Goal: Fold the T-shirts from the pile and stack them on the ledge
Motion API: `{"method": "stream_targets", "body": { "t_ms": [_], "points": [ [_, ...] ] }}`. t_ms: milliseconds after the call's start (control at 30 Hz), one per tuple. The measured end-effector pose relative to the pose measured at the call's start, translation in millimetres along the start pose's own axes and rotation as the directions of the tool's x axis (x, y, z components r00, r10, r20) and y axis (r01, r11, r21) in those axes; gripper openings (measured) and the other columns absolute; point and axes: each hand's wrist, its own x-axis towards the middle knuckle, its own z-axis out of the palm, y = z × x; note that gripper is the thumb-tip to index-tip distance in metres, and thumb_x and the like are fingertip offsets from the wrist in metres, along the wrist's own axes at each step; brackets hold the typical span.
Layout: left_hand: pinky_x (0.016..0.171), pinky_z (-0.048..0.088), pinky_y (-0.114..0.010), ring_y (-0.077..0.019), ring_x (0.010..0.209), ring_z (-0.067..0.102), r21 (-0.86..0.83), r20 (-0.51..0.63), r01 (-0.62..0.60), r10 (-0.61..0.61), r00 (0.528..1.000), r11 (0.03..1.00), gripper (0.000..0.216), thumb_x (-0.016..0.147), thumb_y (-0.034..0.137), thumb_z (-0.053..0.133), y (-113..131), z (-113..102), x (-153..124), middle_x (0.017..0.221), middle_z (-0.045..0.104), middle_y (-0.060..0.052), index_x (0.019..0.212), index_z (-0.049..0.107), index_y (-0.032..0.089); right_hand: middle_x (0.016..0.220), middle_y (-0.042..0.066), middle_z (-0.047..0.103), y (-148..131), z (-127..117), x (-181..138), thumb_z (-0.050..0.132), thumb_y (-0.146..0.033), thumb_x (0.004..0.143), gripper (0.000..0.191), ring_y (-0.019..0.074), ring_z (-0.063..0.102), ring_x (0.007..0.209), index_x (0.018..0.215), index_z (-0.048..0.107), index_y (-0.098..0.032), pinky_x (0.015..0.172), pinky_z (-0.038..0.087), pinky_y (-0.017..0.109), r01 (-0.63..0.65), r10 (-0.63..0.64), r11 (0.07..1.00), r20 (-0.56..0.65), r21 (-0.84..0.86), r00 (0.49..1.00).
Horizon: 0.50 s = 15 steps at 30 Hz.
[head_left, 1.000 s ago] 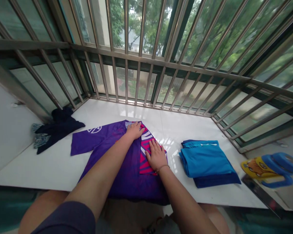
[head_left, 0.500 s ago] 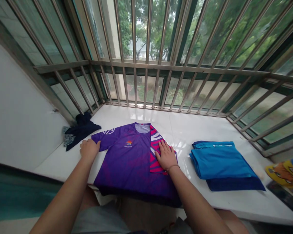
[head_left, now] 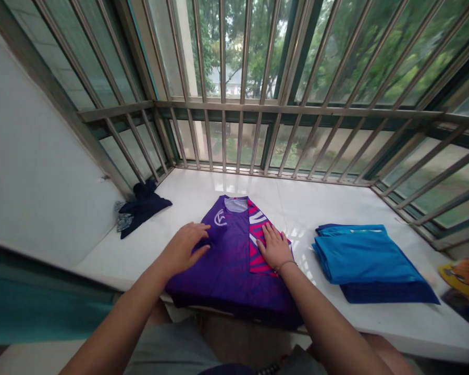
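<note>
A purple jersey (head_left: 230, 260) with a pink and white striped side lies on the white ledge (head_left: 305, 208), both sleeves folded in over its body. My left hand (head_left: 185, 247) rests flat on the folded left side, fingers stretched out. My right hand (head_left: 274, 246) lies flat, fingers spread, on the pink striped fold at the right side. The jersey's lower hem hangs over the ledge's front edge.
A folded bright blue garment (head_left: 361, 255) sits on a dark blue one to the right. A crumpled dark navy cloth (head_left: 143, 205) lies in the back left corner. Metal window bars (head_left: 258, 109) fence the ledge. A yellow and blue object (head_left: 467, 273) shows at the right edge.
My left hand moved from the collar out to the left sleeve, then carried that sleeve inward over the jersey. My right hand stayed pressed on the pink fold.
</note>
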Motion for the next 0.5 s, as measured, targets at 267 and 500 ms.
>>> {"method": "stream_targets", "body": {
  "t_ms": [267, 500],
  "points": [
    [0.117, 0.053, -0.053, -0.0339, 0.131, 0.068, 0.054, -0.084, 0.305, -0.3, 0.95, 0.951, 0.045, 0.092, 0.02, 0.065, -55.2, 47.2, -57.5, 0.139, 0.073, -0.015, 0.136, 0.068, 0.021, 0.18, 0.016, 0.033, -10.3, -15.8, -1.1, 0.042, -0.043, 0.112, 0.063, 0.035, 0.026, 0.168, 0.17, 0.043, -0.017, 0.133, 0.013, 0.066, 0.026, -0.027, 0.996, -0.005, -0.09, 1.0],
    [0.106, 0.056, -0.05, -0.0326, 0.116, 0.07, 0.024, -0.011, 0.298, -0.297, 0.955, 0.954, 0.033, 0.097, 0.033, 0.07, -91.8, 50.9, -36.5, 0.125, 0.076, -0.011, 0.129, 0.074, 0.025, 0.154, 0.016, 0.063, -91.1, -32.2, -23.2, 0.067, -0.045, 0.103, 0.06, 0.0314, 0.058, 0.138, 0.157, 0.057, -0.02, 0.117, 0.044, 0.046, 0.441, -0.439, 0.897, -0.046, 0.041, 0.897]
  ]
}}
